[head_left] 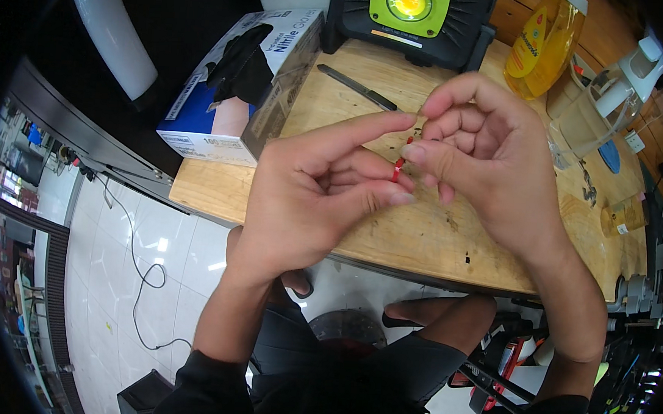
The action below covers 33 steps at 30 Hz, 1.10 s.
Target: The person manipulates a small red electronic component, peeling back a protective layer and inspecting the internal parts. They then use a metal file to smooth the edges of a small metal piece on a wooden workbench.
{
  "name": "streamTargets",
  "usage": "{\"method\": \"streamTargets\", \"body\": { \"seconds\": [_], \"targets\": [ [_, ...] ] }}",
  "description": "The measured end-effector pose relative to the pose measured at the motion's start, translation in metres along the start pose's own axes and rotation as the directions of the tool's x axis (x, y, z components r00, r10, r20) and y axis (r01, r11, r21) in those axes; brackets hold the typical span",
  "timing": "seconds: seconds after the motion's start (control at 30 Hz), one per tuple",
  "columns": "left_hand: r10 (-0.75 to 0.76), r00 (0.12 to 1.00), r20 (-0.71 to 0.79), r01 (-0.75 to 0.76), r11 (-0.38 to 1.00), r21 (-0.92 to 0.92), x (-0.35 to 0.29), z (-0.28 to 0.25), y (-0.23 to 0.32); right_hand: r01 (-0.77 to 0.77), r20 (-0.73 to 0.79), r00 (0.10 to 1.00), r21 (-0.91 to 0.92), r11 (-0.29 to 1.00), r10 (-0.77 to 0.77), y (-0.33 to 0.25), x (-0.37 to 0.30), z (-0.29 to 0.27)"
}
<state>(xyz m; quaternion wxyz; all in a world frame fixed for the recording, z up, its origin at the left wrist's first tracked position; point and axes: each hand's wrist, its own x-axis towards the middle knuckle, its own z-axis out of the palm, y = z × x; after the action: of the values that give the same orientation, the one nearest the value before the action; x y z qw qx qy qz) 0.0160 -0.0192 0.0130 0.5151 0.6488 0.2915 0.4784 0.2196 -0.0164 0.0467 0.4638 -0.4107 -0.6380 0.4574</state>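
Over the wooden table, both of my hands meet around a small, thin red piece (397,170) whose exact kind is too small to make out. My left hand (318,183) pinches its lower part between thumb and fingers, the index finger stretched out above. My right hand (487,152) holds the upper end with the thumb against curled fingers. Fingertips hide part of the piece. A grey pen-like tool (358,87) lies on the table just beyond the hands.
A glove box (240,87) with black gloves poking out stands at the far left. A work light (411,14), glowing yellow, is at the back. An amber liquid bottle (542,49) and a clear spray bottle (607,102) stand right on the wooden table (435,247).
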Motion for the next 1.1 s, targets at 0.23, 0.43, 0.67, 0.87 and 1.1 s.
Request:
{"method": "streamTargets", "body": {
  "seconds": [0.23, 0.43, 0.67, 0.87, 1.1],
  "targets": [
    [0.029, 1.000, 0.005, -0.029, 1.000, -0.007, 0.003, 0.000, -0.004, -0.054, 0.095, 0.994, 0.032, 0.998, 0.051, -0.001, 0.000, -0.003],
    [0.023, 1.000, -0.002, -0.023, 0.999, -0.048, 0.003, -0.005, -0.003, -0.161, 0.137, 0.976, -0.050, 0.986, 0.166, -0.006, -0.001, -0.004],
    [0.048, 0.999, -0.001, -0.048, 0.997, -0.060, 0.002, -0.005, -0.006, 0.108, 0.116, 0.989, -0.165, 0.980, -0.089, 0.001, -0.004, -0.001],
    [0.062, 0.998, -0.022, -0.062, 0.998, -0.007, 0.001, -0.002, -0.005, 0.124, 0.079, 0.991, -0.184, 0.975, -0.111, 0.011, -0.005, 0.000],
    [0.144, 0.990, 0.012, -0.144, 0.987, 0.064, -0.001, 0.000, -0.003, 0.062, -0.021, 0.998, 0.014, 0.998, -0.061, 0.015, -0.007, 0.014]
  ]
}}
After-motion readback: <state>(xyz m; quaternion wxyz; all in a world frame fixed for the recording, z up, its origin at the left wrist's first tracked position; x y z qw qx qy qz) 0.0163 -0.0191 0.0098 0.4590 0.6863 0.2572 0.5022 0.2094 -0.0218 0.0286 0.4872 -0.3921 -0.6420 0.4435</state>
